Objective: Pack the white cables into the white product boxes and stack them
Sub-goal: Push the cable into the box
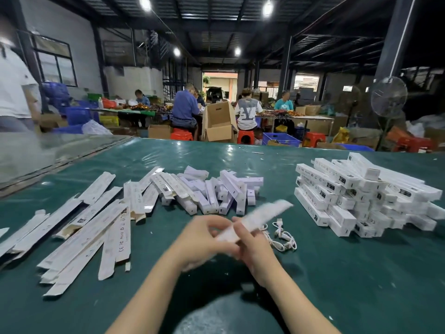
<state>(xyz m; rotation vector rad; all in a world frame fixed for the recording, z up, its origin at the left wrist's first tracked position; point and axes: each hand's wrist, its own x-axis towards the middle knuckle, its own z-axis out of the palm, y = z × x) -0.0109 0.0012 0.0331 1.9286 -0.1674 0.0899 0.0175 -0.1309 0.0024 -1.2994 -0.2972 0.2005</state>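
Centre frame: right hand (250,247) grips a blurred white product box (255,218) mid-length and left hand (204,237) pinches its near end, likely squaring it open for the white cable (281,239) just right on the green surface (337,285), finished stack (361,198) at right.

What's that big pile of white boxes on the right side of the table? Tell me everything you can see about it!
The pile of boxes is many long, slim white cartons that look like cardboard, closed and lying flat in crisscrossed layers, some askew. Small dark printed marks show on their sides and ends. It rests on the green table cover. Neither hand touches it: the left hand and right hand hold a blurred white box nearby.
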